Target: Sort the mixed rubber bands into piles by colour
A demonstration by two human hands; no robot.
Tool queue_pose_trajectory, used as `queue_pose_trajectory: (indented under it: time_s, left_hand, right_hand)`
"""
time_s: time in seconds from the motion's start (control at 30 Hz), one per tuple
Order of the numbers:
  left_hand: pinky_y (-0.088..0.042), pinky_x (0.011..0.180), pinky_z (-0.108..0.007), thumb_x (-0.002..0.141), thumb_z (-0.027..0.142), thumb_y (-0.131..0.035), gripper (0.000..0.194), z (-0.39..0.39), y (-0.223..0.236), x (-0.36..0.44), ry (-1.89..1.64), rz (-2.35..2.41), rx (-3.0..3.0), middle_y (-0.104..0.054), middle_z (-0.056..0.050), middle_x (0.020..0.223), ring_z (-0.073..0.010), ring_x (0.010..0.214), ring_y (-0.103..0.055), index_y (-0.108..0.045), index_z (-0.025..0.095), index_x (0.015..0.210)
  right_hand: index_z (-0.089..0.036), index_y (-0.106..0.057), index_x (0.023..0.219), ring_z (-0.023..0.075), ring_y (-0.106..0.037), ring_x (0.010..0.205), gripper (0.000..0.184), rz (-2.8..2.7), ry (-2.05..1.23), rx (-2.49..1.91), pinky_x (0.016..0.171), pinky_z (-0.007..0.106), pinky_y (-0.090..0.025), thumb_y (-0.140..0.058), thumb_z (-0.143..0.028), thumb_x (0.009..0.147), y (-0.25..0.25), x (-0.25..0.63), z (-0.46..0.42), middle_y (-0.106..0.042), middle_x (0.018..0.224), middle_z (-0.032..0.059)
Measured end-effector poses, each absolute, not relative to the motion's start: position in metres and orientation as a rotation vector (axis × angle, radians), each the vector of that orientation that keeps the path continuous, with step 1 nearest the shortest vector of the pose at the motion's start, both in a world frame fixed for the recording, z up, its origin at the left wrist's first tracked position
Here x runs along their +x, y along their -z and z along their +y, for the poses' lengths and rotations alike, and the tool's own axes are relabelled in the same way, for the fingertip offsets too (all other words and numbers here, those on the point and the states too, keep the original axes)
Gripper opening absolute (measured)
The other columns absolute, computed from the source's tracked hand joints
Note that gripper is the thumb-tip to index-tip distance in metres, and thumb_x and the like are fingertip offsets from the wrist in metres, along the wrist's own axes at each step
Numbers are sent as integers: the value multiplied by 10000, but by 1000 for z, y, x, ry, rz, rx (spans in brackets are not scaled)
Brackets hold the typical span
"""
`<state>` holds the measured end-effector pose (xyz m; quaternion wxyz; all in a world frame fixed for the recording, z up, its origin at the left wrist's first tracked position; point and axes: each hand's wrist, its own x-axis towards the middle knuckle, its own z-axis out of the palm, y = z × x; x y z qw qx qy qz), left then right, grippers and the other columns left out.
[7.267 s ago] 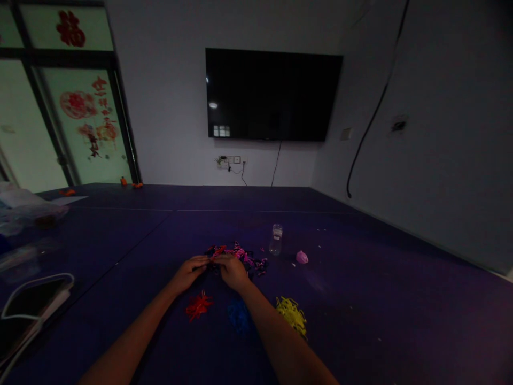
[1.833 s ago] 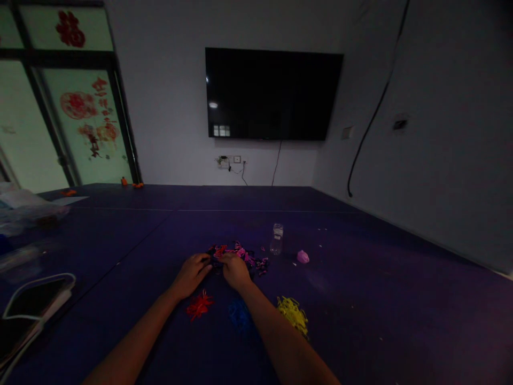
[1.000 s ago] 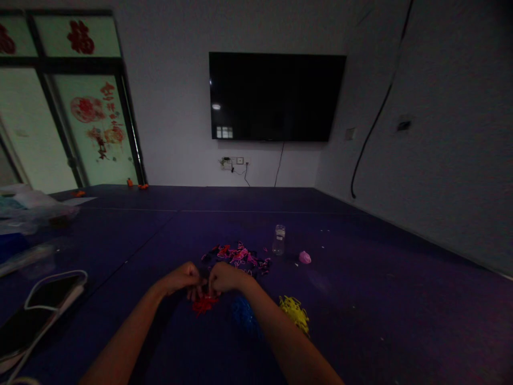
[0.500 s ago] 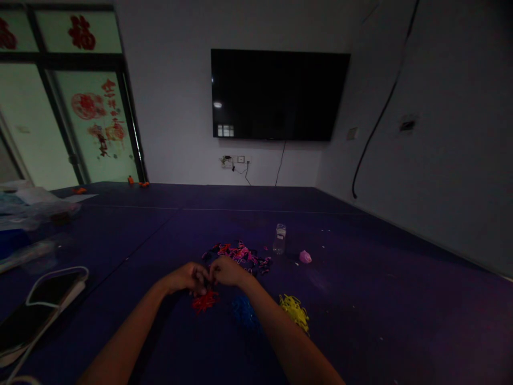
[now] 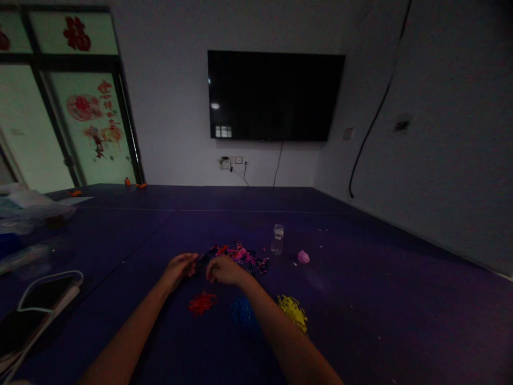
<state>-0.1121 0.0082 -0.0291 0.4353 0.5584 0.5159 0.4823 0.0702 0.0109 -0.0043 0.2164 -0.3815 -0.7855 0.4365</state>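
My left hand (image 5: 183,269) is just left of a mixed pile of small bands (image 5: 245,255), pink, red and dark, some visibly looped. Its fingers reach forward, a little apart, with nothing visible in them. My right hand (image 5: 225,270) lies at the near left edge of that pile, fingers bent down and drawn together; whatever they hold is too small to make out. Below the hands is a heap of red bands (image 5: 202,303). A blue heap (image 5: 242,312) is partly covered by my right forearm, and a yellow heap (image 5: 293,312) lies to its right.
A clear plastic bottle (image 5: 278,239) stands behind the mixed pile, with a pink lump (image 5: 303,257) to its right. A phone-like device (image 5: 38,305) with a white cable lies at left, plastic bags (image 5: 34,211) behind it. All rest on a dark purple surface (image 5: 360,299).
My hands were close together over the red heap and have parted. The left one moved up and left, uncovering the red bands; the right one shifted slightly left. The view turned a little.
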Motion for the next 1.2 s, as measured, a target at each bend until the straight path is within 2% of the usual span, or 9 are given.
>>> queue_pose_trajectory:
  time_s: [0.1,0.2,0.27,0.4,0.6,0.7,0.87,1.03,1.2]
  left_hand:
    - [-399,439,-235,607,633,-639,525,8,32,-108,-1355,1350,1421,-574,-3,520,-125,438,-523,-635,134,771]
    - [-410,470,-231,665,606,-601,475,6,34,-103,-1402,1427,1586,-592,-9,549,-141,491,-551,-640,146,777]
    - [-414,505,-230,693,560,-595,411,6,35,-99,-1353,1459,1766,-610,-17,596,-153,557,-570,-639,158,767]
    - [-402,546,-232,632,467,-687,317,7,36,-94,-1093,1507,2103,-597,-1,643,-162,615,-558,-612,173,725]
    - [-393,588,-242,775,340,-565,190,9,34,-88,-880,1463,2330,-589,-18,680,-170,660,-561,-597,178,682]
    - [-407,620,-247,807,283,-519,179,14,33,-78,-858,1380,2380,-605,-28,723,-172,694,-577,-604,180,687]
    - [-426,644,-251,825,258,-511,174,27,35,-63,-914,1359,2448,-623,-33,744,-170,714,-590,-612,178,707]
    - [-455,701,-277,854,368,-513,227,27,34,-63,-1084,1332,2553,-644,-41,802,-172,759,-597,-631,186,789]
    - [-459,812,-366,703,552,-653,453,21,30,-64,-1066,1305,2719,-658,-74,938,-235,910,-585,-630,193,977]
  right_hand:
    - [-146,-657,722,87,-600,575,321,-2067,-1092,-1102,547,168,-441,-393,11,630,-1,79,19,-659,689,3]
    - [-155,-678,797,106,-624,656,352,-1990,-966,-1098,600,190,-469,-414,9,632,-15,98,28,-685,784,21]
    - [-155,-683,835,117,-632,699,363,-1949,-893,-1096,632,202,-480,-417,3,646,-25,114,36,-694,829,35]
    - [-136,-688,855,123,-633,667,375,-1930,-833,-1202,626,216,-486,-398,3,663,-35,148,56,-696,807,51]
    - [-140,-697,818,155,-641,679,245,-2031,-713,-1307,642,252,-493,-492,-76,700,-10,198,71,-695,731,42]
    - [-144,-697,848,176,-648,753,199,-2061,-600,-1206,711,283,-495,-538,-139,729,9,210,73,-705,814,62]
    - [-152,-672,974,188,-625,923,253,-2077,-411,-974,834,324,-472,-463,-215,847,25,207,78,-682,986,100]
    - [-170,-635,1083,209,-581,1049,387,-2109,-407,-904,943,383,-423,-341,-373,933,35,207,74,-647,1093,109]
    - [-171,-571,1191,226,-529,1133,486,-2188,-441,-909,1002,436,-376,-270,-459,941,43,210,66,-601,1187,107]
